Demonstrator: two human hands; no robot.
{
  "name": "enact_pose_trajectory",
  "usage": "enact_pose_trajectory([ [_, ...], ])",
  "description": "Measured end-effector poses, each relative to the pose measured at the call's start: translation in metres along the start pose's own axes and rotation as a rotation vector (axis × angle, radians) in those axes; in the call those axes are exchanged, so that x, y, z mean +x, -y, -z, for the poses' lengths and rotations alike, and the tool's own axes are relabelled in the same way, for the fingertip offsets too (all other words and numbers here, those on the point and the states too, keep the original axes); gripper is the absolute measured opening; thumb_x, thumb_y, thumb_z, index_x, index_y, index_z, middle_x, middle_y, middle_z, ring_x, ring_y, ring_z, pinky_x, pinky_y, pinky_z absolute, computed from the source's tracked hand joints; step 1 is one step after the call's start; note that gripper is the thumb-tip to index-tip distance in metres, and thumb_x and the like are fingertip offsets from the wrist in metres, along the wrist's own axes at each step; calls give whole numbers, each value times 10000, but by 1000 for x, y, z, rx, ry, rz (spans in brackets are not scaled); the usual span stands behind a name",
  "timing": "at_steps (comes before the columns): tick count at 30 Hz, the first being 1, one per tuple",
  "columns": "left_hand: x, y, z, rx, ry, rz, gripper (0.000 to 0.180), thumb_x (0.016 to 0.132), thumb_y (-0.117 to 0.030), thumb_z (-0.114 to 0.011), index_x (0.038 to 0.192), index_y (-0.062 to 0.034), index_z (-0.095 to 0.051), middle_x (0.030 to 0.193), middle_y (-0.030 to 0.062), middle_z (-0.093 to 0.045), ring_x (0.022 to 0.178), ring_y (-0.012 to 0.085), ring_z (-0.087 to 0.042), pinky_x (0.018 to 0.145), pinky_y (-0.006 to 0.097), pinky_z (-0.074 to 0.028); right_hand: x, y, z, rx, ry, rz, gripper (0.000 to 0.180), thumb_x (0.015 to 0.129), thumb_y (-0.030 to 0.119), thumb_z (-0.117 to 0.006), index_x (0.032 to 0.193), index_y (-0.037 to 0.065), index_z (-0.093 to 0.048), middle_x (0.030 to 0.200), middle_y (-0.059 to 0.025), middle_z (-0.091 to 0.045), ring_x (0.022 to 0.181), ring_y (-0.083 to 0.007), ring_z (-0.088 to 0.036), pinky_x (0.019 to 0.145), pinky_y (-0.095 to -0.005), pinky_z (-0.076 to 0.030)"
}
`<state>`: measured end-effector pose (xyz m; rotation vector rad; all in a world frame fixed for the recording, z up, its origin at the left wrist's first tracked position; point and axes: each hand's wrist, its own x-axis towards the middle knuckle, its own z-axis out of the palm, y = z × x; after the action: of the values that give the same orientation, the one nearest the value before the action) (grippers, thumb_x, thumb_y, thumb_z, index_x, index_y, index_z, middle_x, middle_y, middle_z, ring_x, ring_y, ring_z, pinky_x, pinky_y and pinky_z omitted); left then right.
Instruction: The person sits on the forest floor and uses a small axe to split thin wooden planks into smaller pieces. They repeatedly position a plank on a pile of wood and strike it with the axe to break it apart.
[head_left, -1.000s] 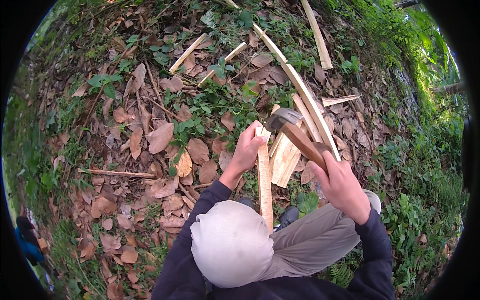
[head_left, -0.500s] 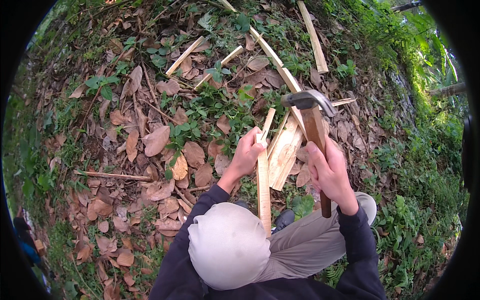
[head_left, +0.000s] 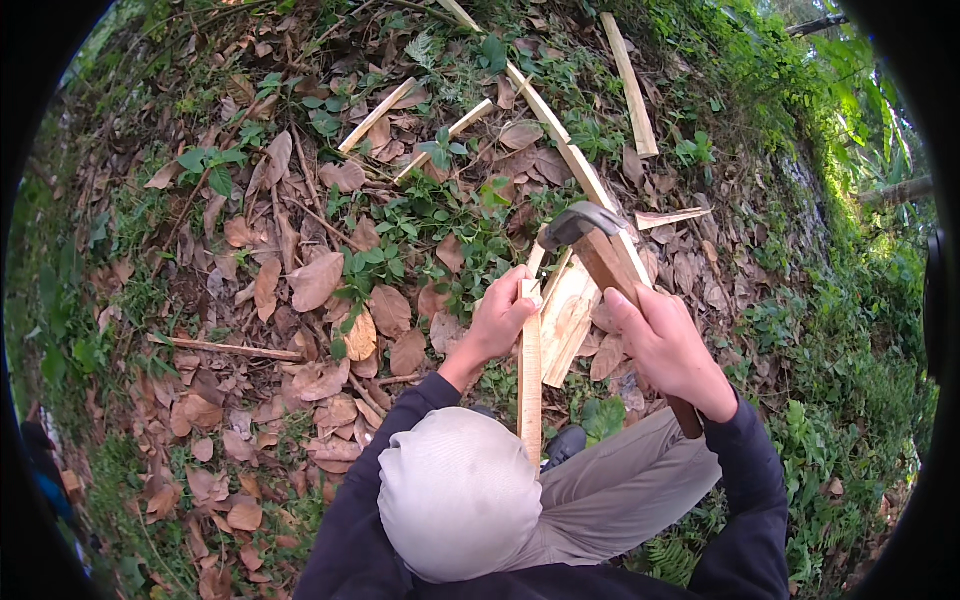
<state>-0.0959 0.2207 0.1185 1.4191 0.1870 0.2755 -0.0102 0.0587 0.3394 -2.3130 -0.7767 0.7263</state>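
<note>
My left hand [head_left: 497,318] is closed around the upper end of a long pale wooden strip [head_left: 530,385], which runs down beside my left knee. Behind that end, a thinner piece of wood [head_left: 537,258] pokes out, partly hidden by the hand. My right hand [head_left: 672,350] grips the wooden handle of a claw hammer [head_left: 610,262]. The hammer is tilted to the left, its metal head just above and right of the strip's top end. Under the hammer, a wide split board [head_left: 570,325] lies on the leaves.
A long jointed wooden strip [head_left: 540,108] stretches away from the hammer. Farther off lie two short strips [head_left: 377,115] and a longer slat [head_left: 630,85]. A thin stick [head_left: 230,348] rests at left among dry leaves [head_left: 318,282] and green plants. My bent knees [head_left: 460,490] are close below.
My right hand has tipped the hammer leftward, bringing its head down and nearer the strip's top end. My left hand keeps its hold on the strip, shifted only slightly.
</note>
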Motion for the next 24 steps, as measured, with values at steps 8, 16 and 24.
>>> enact_pose_trajectory([
  [8,3,-7,4,-69,-25,29,248,862,-242,-552,898,-20,-447,734,51,-421,698,136,-406,639,326,-370,1,-6,-2,125,-6,-57,390,1089,288,-536,868,-35,-534,601,-130,-519,498,-169,-507,487,-401,-392],
  [16,5,-3,3,-45,-17,15,246,861,-230,-564,877,-13,-448,734,60,-417,687,150,-398,637,339,-373,9,5,-9,374,-182,-47,317,1029,239,-641,815,26,-547,596,25,-486,529,-67,-427,482,-303,-349],
  [24,6,-5,-10,-28,20,-29,259,892,-245,-580,959,0,-530,845,100,-513,779,191,-516,722,347,-439,74,-51,-68,207,-181,139,200,881,166,-799,947,13,-688,651,11,-573,597,-77,-533,566,-288,-442],
])
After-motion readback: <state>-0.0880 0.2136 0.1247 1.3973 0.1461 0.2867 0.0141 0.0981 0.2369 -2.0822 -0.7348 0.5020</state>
